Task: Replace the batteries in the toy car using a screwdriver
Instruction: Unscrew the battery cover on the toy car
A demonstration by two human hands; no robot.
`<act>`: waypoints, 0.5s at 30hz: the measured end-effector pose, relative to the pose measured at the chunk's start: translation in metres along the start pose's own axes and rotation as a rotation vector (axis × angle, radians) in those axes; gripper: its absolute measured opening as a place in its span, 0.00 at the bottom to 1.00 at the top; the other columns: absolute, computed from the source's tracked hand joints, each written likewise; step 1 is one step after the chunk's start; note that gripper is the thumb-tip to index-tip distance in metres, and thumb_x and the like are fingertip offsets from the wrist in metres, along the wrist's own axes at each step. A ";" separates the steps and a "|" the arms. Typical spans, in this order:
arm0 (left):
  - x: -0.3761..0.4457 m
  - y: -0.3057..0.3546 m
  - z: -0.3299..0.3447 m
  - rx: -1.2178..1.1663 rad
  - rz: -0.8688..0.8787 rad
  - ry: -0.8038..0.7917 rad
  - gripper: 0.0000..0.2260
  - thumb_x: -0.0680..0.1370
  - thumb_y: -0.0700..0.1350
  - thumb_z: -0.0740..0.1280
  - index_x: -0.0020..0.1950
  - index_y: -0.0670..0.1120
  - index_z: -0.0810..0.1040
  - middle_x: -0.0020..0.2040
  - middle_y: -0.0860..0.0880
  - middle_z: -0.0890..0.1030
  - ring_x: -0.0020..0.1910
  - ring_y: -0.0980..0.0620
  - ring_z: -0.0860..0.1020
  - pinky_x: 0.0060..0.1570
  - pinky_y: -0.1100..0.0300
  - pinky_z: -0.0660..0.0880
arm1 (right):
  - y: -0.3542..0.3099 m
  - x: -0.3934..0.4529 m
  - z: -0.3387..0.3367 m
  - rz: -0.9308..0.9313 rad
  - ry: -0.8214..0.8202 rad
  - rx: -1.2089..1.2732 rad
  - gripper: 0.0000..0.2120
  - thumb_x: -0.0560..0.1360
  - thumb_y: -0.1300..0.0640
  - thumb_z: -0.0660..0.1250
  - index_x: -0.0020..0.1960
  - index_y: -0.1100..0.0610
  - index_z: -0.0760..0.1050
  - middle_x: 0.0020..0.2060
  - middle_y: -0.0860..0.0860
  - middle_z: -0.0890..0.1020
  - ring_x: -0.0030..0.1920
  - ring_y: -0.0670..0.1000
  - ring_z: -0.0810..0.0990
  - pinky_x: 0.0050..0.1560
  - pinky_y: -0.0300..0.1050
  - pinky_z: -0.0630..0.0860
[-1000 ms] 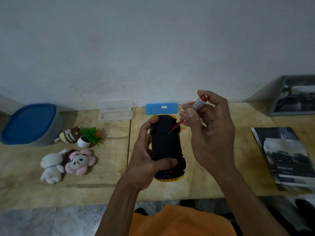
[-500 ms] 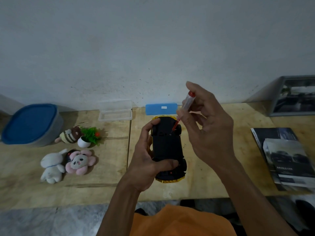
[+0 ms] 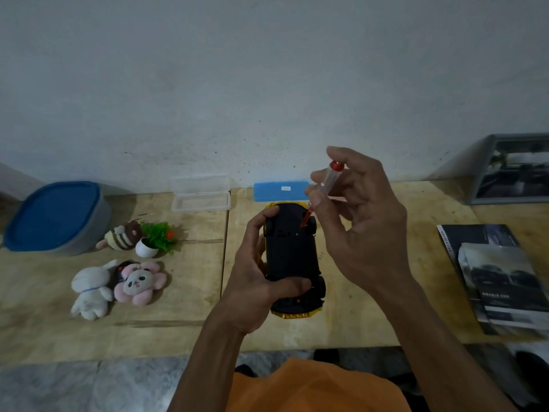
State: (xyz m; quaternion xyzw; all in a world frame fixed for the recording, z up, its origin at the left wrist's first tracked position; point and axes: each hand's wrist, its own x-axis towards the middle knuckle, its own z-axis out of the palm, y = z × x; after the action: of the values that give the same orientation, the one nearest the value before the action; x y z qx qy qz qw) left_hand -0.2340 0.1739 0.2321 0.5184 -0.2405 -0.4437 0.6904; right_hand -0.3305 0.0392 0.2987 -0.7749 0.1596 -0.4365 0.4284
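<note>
Tub: a grey container with a blue lid [image 3: 55,217] sits at the far left of the wooden table [image 3: 178,322], near the wall.
Soft toys: a white plush rabbit [image 3: 90,289] lies just beside a pink flower-shaped plush [image 3: 138,282]; behind them are a striped plush [image 3: 121,236] and a small potted plant [image 3: 154,239] in a white pot.
Clear case: a transparent plastic box [image 3: 200,193] lies open against the wall.
Blue case: a flat blue box [image 3: 280,191] rests by the wall, just behind the car.
Left hand: the left hand [image 3: 255,281] grips the toy car, thumb across its near end and fingers curled round its left side.
Toy car: the toy car [image 3: 292,260] is upside down, black underside up, yellow body showing at both ends, held over the table's middle.
Screwdriver: the screwdriver [image 3: 323,188], clear handle with a red cap, is tilted, its red shaft pointing down at the far end of the underside.
Right hand: the right hand [image 3: 362,224] pinches the handle between thumb and fingertips, a finger resting on the cap.
Booklets: dark booklets [image 3: 499,278] lie stacked at the right.
Frame: a framed picture [image 3: 517,171] leans on the wall.
</note>
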 end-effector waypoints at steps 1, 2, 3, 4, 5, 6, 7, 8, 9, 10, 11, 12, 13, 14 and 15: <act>0.000 0.000 0.000 0.002 0.000 -0.001 0.46 0.60 0.30 0.78 0.73 0.57 0.67 0.68 0.40 0.74 0.57 0.30 0.80 0.49 0.38 0.80 | 0.001 0.000 0.000 -0.004 0.010 -0.012 0.22 0.77 0.62 0.72 0.69 0.54 0.70 0.56 0.52 0.82 0.55 0.46 0.83 0.51 0.35 0.81; 0.000 0.000 0.000 0.004 -0.001 0.000 0.46 0.60 0.30 0.78 0.73 0.57 0.67 0.68 0.40 0.74 0.56 0.31 0.80 0.49 0.39 0.80 | 0.002 0.001 -0.001 -0.009 0.019 -0.020 0.22 0.77 0.61 0.73 0.68 0.54 0.71 0.56 0.52 0.81 0.55 0.47 0.83 0.50 0.34 0.80; 0.000 0.000 0.000 0.005 -0.001 0.001 0.46 0.60 0.30 0.78 0.73 0.57 0.67 0.68 0.40 0.74 0.56 0.31 0.80 0.49 0.40 0.80 | 0.002 0.001 -0.001 -0.013 0.022 -0.019 0.22 0.77 0.61 0.73 0.68 0.54 0.72 0.56 0.53 0.81 0.54 0.48 0.83 0.51 0.34 0.80; 0.000 0.000 0.000 0.008 -0.001 0.001 0.46 0.60 0.30 0.78 0.73 0.57 0.67 0.68 0.39 0.74 0.56 0.31 0.80 0.49 0.40 0.80 | 0.002 0.002 -0.001 -0.016 0.020 -0.013 0.22 0.77 0.61 0.73 0.69 0.55 0.72 0.56 0.54 0.81 0.54 0.49 0.83 0.51 0.35 0.80; 0.000 -0.001 0.000 0.012 -0.001 0.001 0.46 0.60 0.30 0.78 0.73 0.57 0.67 0.68 0.39 0.74 0.57 0.31 0.80 0.49 0.40 0.80 | 0.002 0.002 -0.001 -0.017 0.014 -0.006 0.22 0.77 0.62 0.72 0.70 0.56 0.72 0.56 0.54 0.81 0.54 0.49 0.84 0.52 0.35 0.80; 0.000 -0.001 0.000 0.014 -0.002 0.002 0.46 0.60 0.30 0.78 0.73 0.57 0.67 0.68 0.39 0.74 0.57 0.31 0.79 0.49 0.40 0.81 | 0.002 0.003 -0.001 -0.018 0.008 -0.001 0.23 0.78 0.62 0.71 0.71 0.56 0.71 0.57 0.53 0.81 0.55 0.49 0.84 0.53 0.35 0.80; 0.001 -0.001 0.000 0.012 -0.002 0.002 0.46 0.60 0.30 0.78 0.73 0.57 0.67 0.68 0.39 0.74 0.58 0.30 0.79 0.49 0.39 0.81 | 0.001 0.004 0.000 -0.019 0.002 0.003 0.23 0.78 0.63 0.71 0.71 0.55 0.69 0.56 0.53 0.82 0.55 0.47 0.84 0.53 0.36 0.80; 0.001 -0.001 -0.001 0.008 -0.002 0.002 0.46 0.60 0.30 0.78 0.73 0.57 0.67 0.68 0.39 0.74 0.58 0.30 0.79 0.49 0.39 0.80 | 0.001 0.004 0.000 -0.018 -0.003 0.007 0.24 0.78 0.64 0.70 0.71 0.54 0.68 0.55 0.52 0.82 0.54 0.46 0.84 0.53 0.36 0.80; 0.001 -0.001 -0.001 0.004 -0.003 0.000 0.46 0.61 0.30 0.78 0.73 0.57 0.67 0.68 0.39 0.74 0.58 0.30 0.79 0.50 0.39 0.80 | 0.001 0.004 0.001 -0.015 -0.008 0.008 0.23 0.78 0.64 0.70 0.71 0.54 0.68 0.53 0.51 0.83 0.54 0.46 0.84 0.52 0.37 0.81; 0.001 -0.001 -0.001 0.000 -0.004 -0.002 0.46 0.61 0.30 0.78 0.73 0.57 0.66 0.68 0.39 0.74 0.58 0.30 0.79 0.49 0.39 0.80 | 0.001 0.004 0.001 -0.010 -0.009 0.007 0.22 0.78 0.63 0.70 0.70 0.54 0.69 0.53 0.50 0.83 0.53 0.46 0.84 0.52 0.37 0.81; 0.002 -0.001 -0.001 -0.004 -0.004 -0.004 0.46 0.61 0.30 0.78 0.74 0.56 0.66 0.68 0.39 0.74 0.57 0.30 0.79 0.49 0.40 0.80 | 0.001 0.004 0.001 -0.004 -0.006 0.007 0.22 0.78 0.63 0.71 0.69 0.54 0.69 0.53 0.50 0.83 0.54 0.46 0.84 0.51 0.37 0.81; 0.002 0.000 -0.001 -0.007 -0.004 -0.004 0.46 0.61 0.30 0.78 0.74 0.56 0.66 0.68 0.39 0.74 0.57 0.30 0.79 0.49 0.41 0.80 | 0.002 0.004 0.002 -0.001 -0.001 0.006 0.22 0.78 0.62 0.72 0.69 0.54 0.70 0.54 0.51 0.82 0.54 0.47 0.84 0.51 0.36 0.81; 0.002 0.000 -0.001 -0.009 -0.003 -0.004 0.46 0.61 0.30 0.78 0.73 0.56 0.66 0.68 0.39 0.74 0.56 0.30 0.80 0.48 0.41 0.80 | 0.002 0.005 0.002 -0.002 0.004 0.005 0.22 0.77 0.62 0.72 0.69 0.54 0.71 0.54 0.52 0.82 0.54 0.48 0.84 0.51 0.35 0.80; 0.002 0.000 -0.001 -0.010 -0.004 -0.002 0.46 0.61 0.30 0.78 0.73 0.56 0.66 0.68 0.39 0.74 0.56 0.31 0.80 0.48 0.41 0.80 | 0.003 0.005 0.002 -0.005 0.007 0.000 0.22 0.77 0.62 0.73 0.69 0.55 0.72 0.55 0.52 0.81 0.54 0.49 0.83 0.52 0.34 0.80; 0.002 0.000 -0.001 -0.012 -0.004 -0.002 0.47 0.61 0.29 0.78 0.73 0.57 0.67 0.68 0.39 0.74 0.56 0.30 0.80 0.48 0.41 0.80 | 0.003 0.006 0.003 -0.007 0.007 -0.005 0.22 0.77 0.62 0.72 0.69 0.55 0.72 0.56 0.53 0.81 0.54 0.49 0.83 0.52 0.34 0.80</act>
State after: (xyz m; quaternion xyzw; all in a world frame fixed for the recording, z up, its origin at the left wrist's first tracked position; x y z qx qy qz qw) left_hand -0.2317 0.1726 0.2318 0.5144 -0.2374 -0.4471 0.6922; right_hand -0.3244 0.0352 0.2990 -0.7748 0.1597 -0.4404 0.4246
